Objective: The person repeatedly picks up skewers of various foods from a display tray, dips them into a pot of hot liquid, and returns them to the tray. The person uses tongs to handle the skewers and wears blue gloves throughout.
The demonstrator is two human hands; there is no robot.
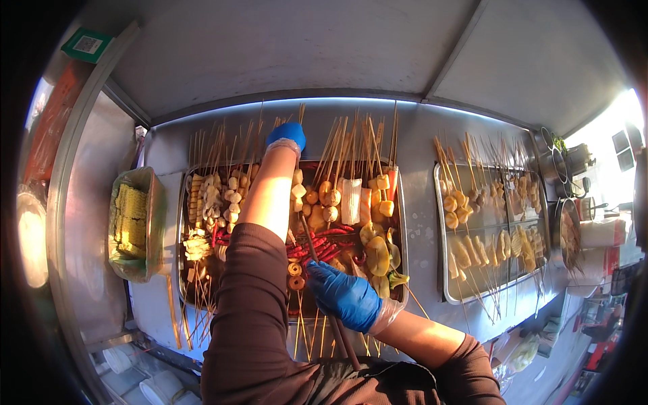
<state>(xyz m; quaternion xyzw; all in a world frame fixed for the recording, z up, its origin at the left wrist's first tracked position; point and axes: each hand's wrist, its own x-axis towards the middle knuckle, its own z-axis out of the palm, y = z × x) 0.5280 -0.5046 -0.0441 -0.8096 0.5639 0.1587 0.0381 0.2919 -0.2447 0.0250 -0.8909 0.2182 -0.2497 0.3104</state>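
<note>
My left hand (286, 135), in a blue glove over a clear plastic one, is closed around bamboo skewers (301, 112) at the far rim of a metal tray (403, 212). Pale cubes and balls (298, 191) are threaded on skewers just below that hand. Gloved the same way, my right hand (345, 296) grips long brown cooking chopsticks (309, 235), whose far end reaches among the skewered food. Red chilies (324, 247) lie in dark broth near the tips. My left forearm hides part of the tray, and the chopsticks' tips are partly hidden.
A second metal tray (441, 253) of skewers in broth stands to the right. At left is a bag-lined container (157, 228) of yellow spongy blocks (130, 215). Skewer ends jut past both trays' edges. Pots (557, 164) crowd the far right; a metal panel (304, 50) rises beyond.
</note>
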